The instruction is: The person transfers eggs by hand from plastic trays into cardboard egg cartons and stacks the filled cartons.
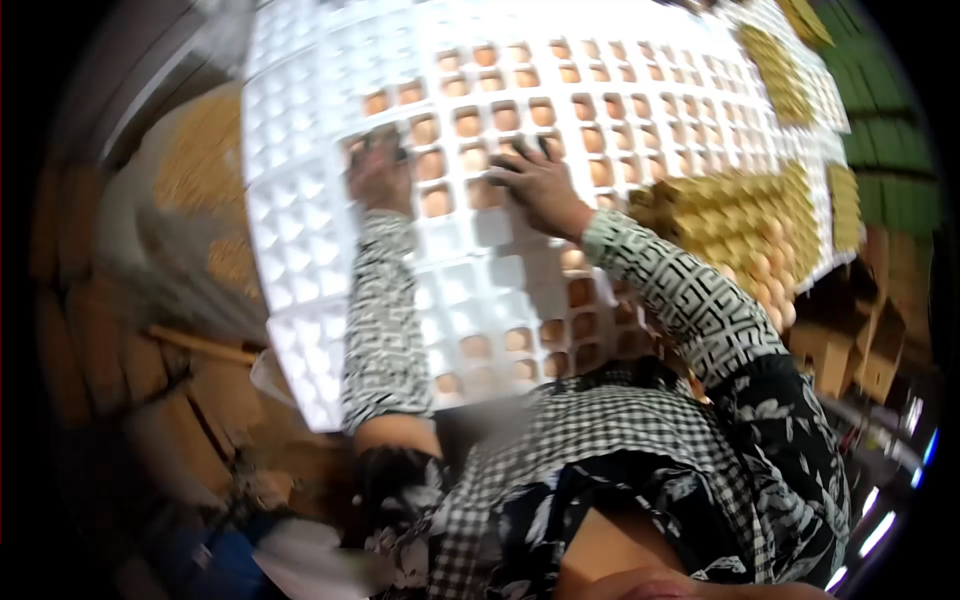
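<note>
White foam egg trays (463,238) with square pockets lie before me, many holding brown eggs (468,122). My left hand (380,175) is over the left part of a tray, fingers pointing away from me. Motion blurs those fingers, and whether they grip an egg cannot be made out. To its right, my right hand (540,188) reaches over the filled pockets with its fingers spread and dark at the tips. Its fingertips are at or just above the eggs, and no egg shows in its grasp. Patterned sleeves cover both forearms.
Yellowish egg flats (710,205) are stacked at the right, with loose eggs (770,270) on their near side. More flats (775,75) lie farther back. Cardboard boxes (850,345) stand low at the right. A sack of grain-like material (200,160) stands left of the trays.
</note>
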Action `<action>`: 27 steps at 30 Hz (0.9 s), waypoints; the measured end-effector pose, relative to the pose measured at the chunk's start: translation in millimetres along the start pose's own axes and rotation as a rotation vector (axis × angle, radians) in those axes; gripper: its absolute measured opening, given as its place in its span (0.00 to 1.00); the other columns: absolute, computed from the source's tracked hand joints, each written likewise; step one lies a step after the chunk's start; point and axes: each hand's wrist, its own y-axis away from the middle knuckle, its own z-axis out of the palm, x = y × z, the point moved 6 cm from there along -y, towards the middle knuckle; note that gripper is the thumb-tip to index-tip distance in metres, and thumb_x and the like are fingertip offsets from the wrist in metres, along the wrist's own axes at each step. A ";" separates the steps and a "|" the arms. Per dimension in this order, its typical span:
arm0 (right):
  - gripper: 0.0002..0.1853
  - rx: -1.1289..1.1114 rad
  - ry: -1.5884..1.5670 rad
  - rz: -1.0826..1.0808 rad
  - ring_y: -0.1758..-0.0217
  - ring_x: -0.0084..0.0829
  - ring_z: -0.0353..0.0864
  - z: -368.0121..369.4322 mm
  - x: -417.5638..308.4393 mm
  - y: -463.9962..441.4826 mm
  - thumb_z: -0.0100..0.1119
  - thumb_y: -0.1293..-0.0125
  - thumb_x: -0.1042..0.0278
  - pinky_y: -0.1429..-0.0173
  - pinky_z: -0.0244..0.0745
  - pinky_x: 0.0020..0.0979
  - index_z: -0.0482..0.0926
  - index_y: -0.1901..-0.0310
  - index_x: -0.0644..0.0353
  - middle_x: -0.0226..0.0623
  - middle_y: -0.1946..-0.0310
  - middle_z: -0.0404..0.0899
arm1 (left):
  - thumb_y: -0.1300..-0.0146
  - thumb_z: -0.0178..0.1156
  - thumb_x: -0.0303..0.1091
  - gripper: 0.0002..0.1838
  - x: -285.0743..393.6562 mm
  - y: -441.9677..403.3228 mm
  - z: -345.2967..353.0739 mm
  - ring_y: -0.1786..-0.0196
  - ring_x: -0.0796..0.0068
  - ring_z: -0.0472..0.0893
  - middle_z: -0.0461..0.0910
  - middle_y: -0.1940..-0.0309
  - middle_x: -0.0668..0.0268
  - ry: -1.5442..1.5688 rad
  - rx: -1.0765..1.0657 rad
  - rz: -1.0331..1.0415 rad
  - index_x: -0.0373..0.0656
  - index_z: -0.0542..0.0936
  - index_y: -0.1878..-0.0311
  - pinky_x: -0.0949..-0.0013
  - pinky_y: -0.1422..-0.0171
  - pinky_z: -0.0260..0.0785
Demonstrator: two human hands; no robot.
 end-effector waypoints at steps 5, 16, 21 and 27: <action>0.21 0.158 -0.216 0.080 0.44 0.41 0.77 -162.8 44.7 45.7 0.58 0.44 0.77 0.34 0.70 0.45 0.81 0.47 0.53 0.37 0.47 0.78 | 0.38 0.66 0.33 0.18 49.1 -0.1 -32.1 0.48 0.53 0.81 0.83 0.50 0.57 0.389 0.029 -0.035 0.41 0.82 0.46 0.55 0.36 0.70; 0.22 -0.007 -0.015 0.829 0.54 0.44 0.85 -251.5 235.4 300.2 0.64 0.39 0.59 0.48 0.79 0.37 0.80 0.41 0.49 0.43 0.55 0.86 | 0.44 0.67 0.46 0.27 479.0 60.3 -108.8 0.45 0.56 0.79 0.83 0.52 0.59 0.477 -0.439 0.834 0.47 0.79 0.41 0.51 0.29 0.62; 0.20 0.575 -0.579 0.731 0.53 0.35 0.85 -312.4 287.8 361.3 0.62 0.37 0.68 0.47 0.79 0.36 0.79 0.44 0.60 0.44 0.55 0.85 | 0.45 0.66 0.45 0.26 571.9 46.0 -100.4 0.50 0.50 0.78 0.81 0.54 0.55 0.507 -0.711 0.807 0.44 0.79 0.44 0.49 0.36 0.65; 0.20 0.028 -0.664 0.607 0.51 0.37 0.82 -333.7 244.5 354.2 0.63 0.42 0.69 0.43 0.78 0.36 0.80 0.46 0.58 0.44 0.55 0.83 | 0.45 0.67 0.37 0.23 525.5 -1.9 -92.6 0.60 0.65 0.80 0.79 0.57 0.59 1.116 -0.777 0.054 0.38 0.79 0.46 0.65 0.51 0.74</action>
